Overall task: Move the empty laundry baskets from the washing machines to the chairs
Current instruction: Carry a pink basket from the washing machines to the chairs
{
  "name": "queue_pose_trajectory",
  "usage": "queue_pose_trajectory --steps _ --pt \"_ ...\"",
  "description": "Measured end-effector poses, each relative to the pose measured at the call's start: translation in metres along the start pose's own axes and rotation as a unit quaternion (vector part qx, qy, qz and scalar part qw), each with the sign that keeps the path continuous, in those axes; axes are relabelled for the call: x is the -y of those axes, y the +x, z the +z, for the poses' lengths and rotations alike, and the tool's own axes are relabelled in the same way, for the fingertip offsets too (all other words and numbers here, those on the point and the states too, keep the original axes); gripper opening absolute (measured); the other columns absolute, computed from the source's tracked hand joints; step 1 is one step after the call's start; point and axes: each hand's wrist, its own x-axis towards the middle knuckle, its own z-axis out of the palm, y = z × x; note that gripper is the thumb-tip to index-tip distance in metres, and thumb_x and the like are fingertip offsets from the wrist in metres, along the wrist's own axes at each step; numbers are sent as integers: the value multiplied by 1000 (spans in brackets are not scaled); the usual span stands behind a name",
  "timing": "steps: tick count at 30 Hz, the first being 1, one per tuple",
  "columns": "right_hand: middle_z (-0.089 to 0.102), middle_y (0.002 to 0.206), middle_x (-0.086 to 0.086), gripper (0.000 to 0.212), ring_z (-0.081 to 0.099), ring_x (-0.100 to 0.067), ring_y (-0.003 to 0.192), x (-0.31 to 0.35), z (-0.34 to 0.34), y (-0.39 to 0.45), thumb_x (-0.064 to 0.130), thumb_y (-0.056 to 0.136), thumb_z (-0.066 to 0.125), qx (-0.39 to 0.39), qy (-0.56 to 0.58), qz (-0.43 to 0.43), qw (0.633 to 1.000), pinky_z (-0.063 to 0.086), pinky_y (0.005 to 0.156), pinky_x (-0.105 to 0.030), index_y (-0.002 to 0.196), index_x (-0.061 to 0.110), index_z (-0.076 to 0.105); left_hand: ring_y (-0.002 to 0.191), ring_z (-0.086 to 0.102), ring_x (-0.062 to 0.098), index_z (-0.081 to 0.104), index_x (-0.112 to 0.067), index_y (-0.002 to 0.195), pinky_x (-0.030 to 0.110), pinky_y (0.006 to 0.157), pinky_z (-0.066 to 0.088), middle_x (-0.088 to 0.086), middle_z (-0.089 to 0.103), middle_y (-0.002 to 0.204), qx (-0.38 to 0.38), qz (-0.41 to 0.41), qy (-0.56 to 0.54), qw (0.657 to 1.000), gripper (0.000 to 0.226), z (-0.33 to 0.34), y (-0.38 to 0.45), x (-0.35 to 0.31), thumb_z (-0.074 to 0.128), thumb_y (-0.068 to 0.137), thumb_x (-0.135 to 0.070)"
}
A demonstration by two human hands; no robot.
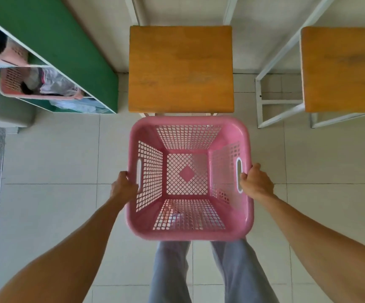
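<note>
Gripping the pink laundry basket (189, 178) by its two side handles, the left hand (123, 186) is clamped on the left rim and the right hand (257, 182) on the right rim. Nothing lies inside the basket, which hangs above the tiled floor (50, 162), just near of a wooden chair seat (180, 68) and not touching it. A second chair (343, 68) stands to the right. At far left, a green shelf unit (52, 40) holds another pink basket (13, 84) with clothes in it.
</note>
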Motion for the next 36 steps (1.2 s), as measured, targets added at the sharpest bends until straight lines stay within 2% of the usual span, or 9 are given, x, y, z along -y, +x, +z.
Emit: queue_pose_trajectory --steps 8,14,19,23,26,29,32,34,36 --pt "62 78 -8 26 64 -22 52 0 57 31 23 102 48 4 44 28 999 52 43 -33 119 4 41 85 67 33 46 -16 128 47 71 60 11 66 101 -21 -1 -13 1000 48 32 46 4 54 82 -5" --pt "55 70 -4 22 64 -23 52 11 61 54 22 102 48 -11 40 20 999 58 51 -37 115 5 40 81 61 33 48 -8 123 34 53 49 13 60 98 -77 8 -26 997 46 38 68 -15 50 78 3" --pt "68 89 -13 26 67 -30 62 8 56 56 26 102 49 -31 42 15 999 59 58 -39 118 7 43 90 62 35 47 -6 120 45 69 57 15 60 102 -54 -10 -23 998 44 41 71 -14 52 78 4" --pt "71 96 -13 29 66 -30 66 13 49 60 25 102 49 -49 55 -21 997 56 58 -37 126 10 46 93 62 35 47 -8 122 44 73 57 14 63 107 -55 -9 -23 998 46 42 70 -11 57 78 0" --pt "70 96 -13 28 69 -31 69 16 41 55 20 102 48 -31 69 -23 997 59 60 -41 128 11 43 88 65 34 44 -13 130 41 65 58 12 66 111 -68 10 -23 997 48 40 58 -19 53 83 -5" --pt "68 98 -14 27 70 -32 73 21 28 38 13 99 51 -6 79 -5 997 62 65 -44 125 9 42 90 65 36 39 -19 142 35 65 53 13 67 116 -82 72 1 994 57 37 24 -32 47 87 -4" --pt "67 103 -15 33 70 -29 72 27 7 -5 9 99 50 17 120 -9 993 59 57 -38 130 7 39 99 63 34 30 -24 152 29 68 44 9 60 135 -50 147 39 987 71 36 -37 -50 46 87 0" --pt "68 106 -16 40 72 -28 75 32 -3 -37 8 99 50 19 147 -24 989 61 58 -39 137 8 37 75 63 19 32 -25 151 22 57 46 5 60 136 -20 200 36 979 69 44 -74 -64 47 90 1" --pt "68 110 -15 44 73 -29 81 33 -10 -67 9 99 51 18 160 -47 986 63 65 -44 140 9 36 59 55 4 34 -30 150 24 44 51 4 62 134 17 253 50 966 65 56 -103 -74 46 93 -2"
